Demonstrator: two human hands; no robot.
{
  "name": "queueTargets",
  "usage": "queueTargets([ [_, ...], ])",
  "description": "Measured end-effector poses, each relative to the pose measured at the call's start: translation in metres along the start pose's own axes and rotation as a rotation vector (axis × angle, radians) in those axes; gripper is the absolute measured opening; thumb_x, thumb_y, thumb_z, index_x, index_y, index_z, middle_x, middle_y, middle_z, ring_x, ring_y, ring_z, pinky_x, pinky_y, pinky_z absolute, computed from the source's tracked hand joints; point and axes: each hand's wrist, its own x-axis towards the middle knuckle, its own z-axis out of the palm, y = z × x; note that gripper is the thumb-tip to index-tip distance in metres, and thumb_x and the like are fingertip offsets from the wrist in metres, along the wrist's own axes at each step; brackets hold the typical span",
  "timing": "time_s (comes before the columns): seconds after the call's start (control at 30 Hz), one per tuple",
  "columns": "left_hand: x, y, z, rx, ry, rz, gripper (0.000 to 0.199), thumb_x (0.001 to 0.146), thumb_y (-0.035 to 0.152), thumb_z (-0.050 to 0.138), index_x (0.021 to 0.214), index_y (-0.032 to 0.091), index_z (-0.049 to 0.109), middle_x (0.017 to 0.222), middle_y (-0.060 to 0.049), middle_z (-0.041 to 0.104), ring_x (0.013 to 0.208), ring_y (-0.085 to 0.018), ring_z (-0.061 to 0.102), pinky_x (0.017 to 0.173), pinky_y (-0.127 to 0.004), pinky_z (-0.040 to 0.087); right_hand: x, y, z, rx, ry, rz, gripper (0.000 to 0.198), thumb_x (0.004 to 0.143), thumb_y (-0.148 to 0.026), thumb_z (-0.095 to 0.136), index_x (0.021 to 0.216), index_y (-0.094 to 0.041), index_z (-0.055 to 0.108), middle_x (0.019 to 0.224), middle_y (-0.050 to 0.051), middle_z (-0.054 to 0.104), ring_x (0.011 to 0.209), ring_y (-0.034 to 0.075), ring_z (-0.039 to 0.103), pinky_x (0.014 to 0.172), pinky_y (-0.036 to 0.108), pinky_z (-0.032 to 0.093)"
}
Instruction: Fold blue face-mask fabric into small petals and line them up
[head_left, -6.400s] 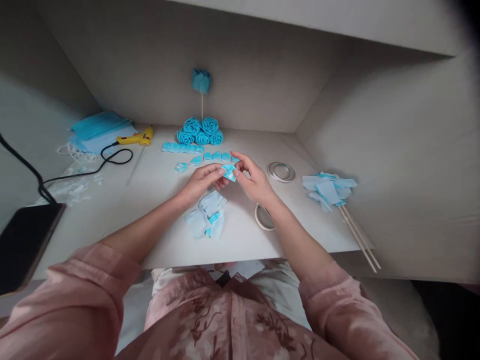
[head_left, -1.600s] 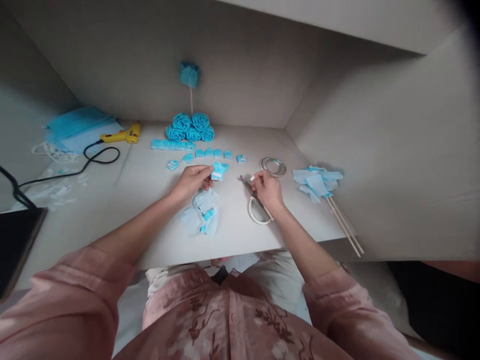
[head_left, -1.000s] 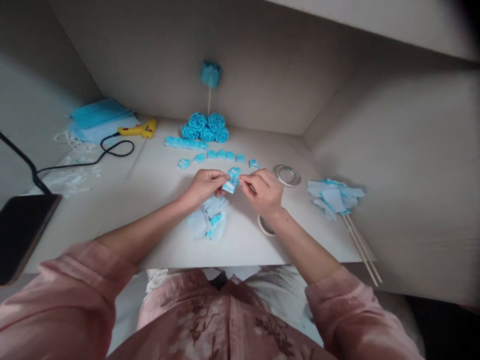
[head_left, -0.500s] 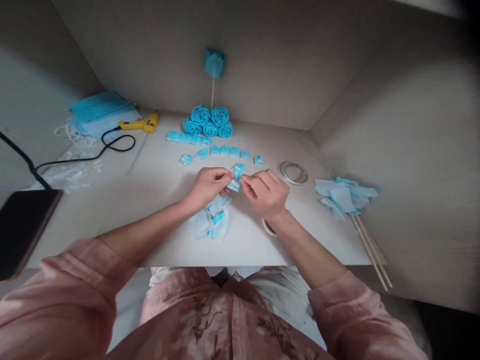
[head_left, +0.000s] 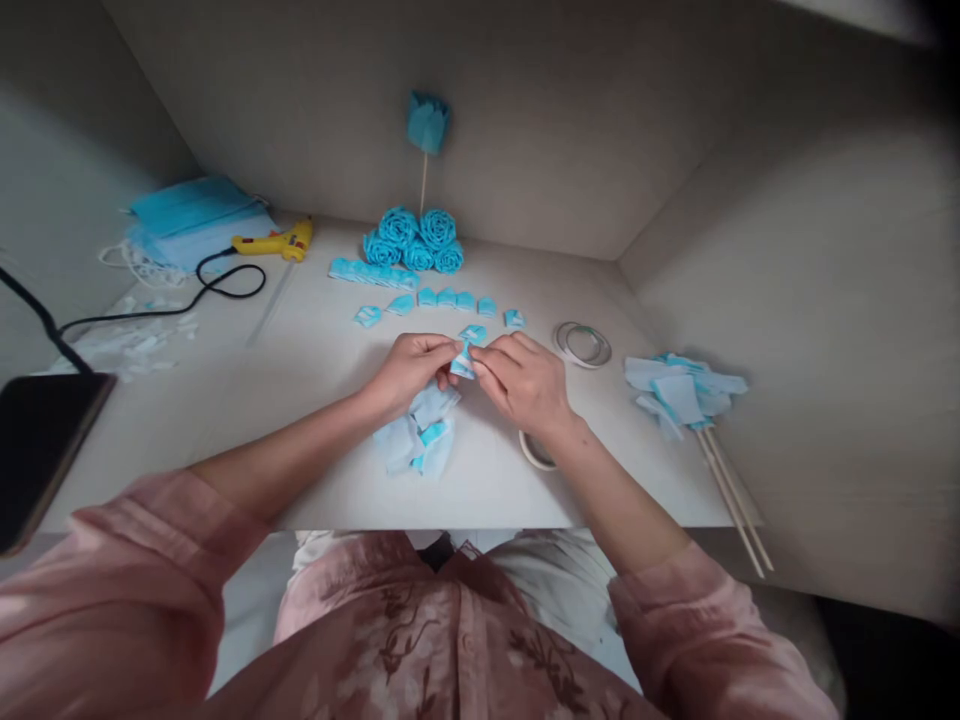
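Over the middle of the table, my left hand [head_left: 416, 368] pinches a small folded piece of blue-and-white mask fabric [head_left: 463, 366] between thumb and fingers. From the other side, my right hand [head_left: 529, 382] has its thumb and fingertips closed on the same piece, covering its right edge. Another folded blue petal [head_left: 473, 333] shows just beyond the fingertips. Loose cut fabric pieces [head_left: 431, 434] lie in a pile below my left hand. Farther back runs a row of folded blue petals [head_left: 447, 298], with a strip of overlapping petals [head_left: 373, 274] behind it.
Several rolled blue fabric roses [head_left: 418, 240] are stacked by the back wall, under a blue flower on a stick [head_left: 428, 123]. A yellow glue gun [head_left: 274, 243] and masks [head_left: 195, 225] are back left; tape rolls [head_left: 583, 345], fabric-topped sticks [head_left: 727, 490] right; phone [head_left: 45, 450] left.
My right hand has shifted slightly left and its fingers now lie closer to my left fingertips on the fabric piece. The whole view has moved a little.
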Motion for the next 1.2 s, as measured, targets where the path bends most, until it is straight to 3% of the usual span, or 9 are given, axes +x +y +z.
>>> queueTargets([
  [0.1,0.002,0.002,-0.003,-0.04,0.01,0.015,0.026,0.079,0.034,0.063,0.063,0.014,0.063,0.054,0.0,0.06,0.048,-0.008,0.049,0.051,-0.022,0.039,-0.001,0.001,-0.002,0.151,0.015,0.104,0.037,0.098,-0.038,0.044,0.115,-0.017,0.069,0.084,0.008,0.068,0.078,0.02,0.058,0.071,0.034,0.045],
  [0.23,0.001,0.004,-0.004,-0.011,-0.012,0.027,0.03,0.08,0.038,0.064,0.063,0.014,0.063,0.055,0.0,0.06,0.048,-0.008,0.049,0.052,-0.022,0.039,-0.004,0.008,0.001,0.583,0.144,0.524,0.04,0.098,-0.041,0.042,0.131,-0.024,0.057,0.09,0.005,0.067,0.081,0.018,0.061,0.074,0.035,0.051],
  [0.3,0.001,0.003,-0.003,0.034,-0.026,0.043,0.032,0.079,0.041,0.065,0.062,0.014,0.062,0.055,0.0,0.058,0.049,-0.008,0.049,0.052,-0.022,0.039,-0.005,0.01,0.006,0.864,0.093,0.665,0.044,0.094,-0.044,0.05,0.135,-0.028,0.052,0.095,0.005,0.066,0.083,0.018,0.062,0.069,0.032,0.053],
  [0.37,0.0,0.002,-0.002,0.063,-0.041,0.058,0.032,0.079,0.042,0.066,0.063,0.014,0.062,0.056,0.001,0.057,0.049,-0.008,0.049,0.052,-0.022,0.039,-0.005,0.009,0.011,1.091,-0.001,0.718,0.047,0.09,-0.044,0.056,0.134,-0.029,0.052,0.095,0.004,0.065,0.084,0.017,0.062,0.067,0.031,0.054],
  [0.5,-0.002,0.002,0.001,0.084,-0.055,0.073,0.029,0.077,0.042,0.068,0.068,0.015,0.062,0.058,0.002,0.057,0.05,-0.008,0.049,0.052,-0.022,0.039,-0.004,0.003,0.019,1.226,-0.088,0.707,0.054,0.083,-0.04,0.066,0.134,-0.026,0.053,0.09,0.002,0.064,0.076,0.015,0.06,0.066,0.029,0.054],
  [0.73,-0.002,0.002,-0.001,0.024,-0.134,0.033,0.026,0.079,0.04,0.064,0.073,0.015,0.063,0.063,0.0,0.059,0.054,-0.01,0.053,0.054,-0.023,0.043,-0.005,0.001,0.022,1.042,-0.047,0.668,0.051,0.085,-0.032,0.063,0.134,-0.023,0.053,0.092,0.003,0.065,0.078,0.015,0.059,0.07,0.029,0.051],
  [0.83,-0.001,0.0,-0.002,-0.036,-0.166,0.023,0.027,0.082,0.04,0.061,0.077,0.014,0.063,0.069,-0.002,0.06,0.06,-0.012,0.057,0.056,-0.025,0.045,-0.005,0.001,0.021,1.013,-0.037,0.685,0.052,0.085,-0.033,0.063,0.135,-0.024,0.053,0.094,0.004,0.066,0.079,0.015,0.06,0.071,0.029,0.051],
  [1.07,0.001,0.003,-0.002,0.069,-0.12,0.043,0.021,0.072,0.032,0.07,0.072,0.014,0.059,0.066,0.002,0.057,0.053,-0.007,0.05,0.054,-0.022,0.041,-0.004,0.002,0.015,1.143,-0.045,0.65,0.051,0.087,-0.042,0.061,0.135,-0.024,0.054,0.096,0.004,0.066,0.082,0.015,0.061,0.076,0.032,0.053],
  [1.2,0.001,0.003,-0.001,0.104,-0.128,0.051,0.021,0.072,0.032,0.069,0.07,0.015,0.058,0.063,0.003,0.055,0.051,-0.007,0.047,0.052,-0.022,0.038,-0.006,0.007,0.016,1.088,-0.042,0.641,0.05,0.088,-0.043,0.059,0.134,-0.025,0.055,0.091,0.003,0.064,0.078,0.014,0.06,0.074,0.031,0.052],
])
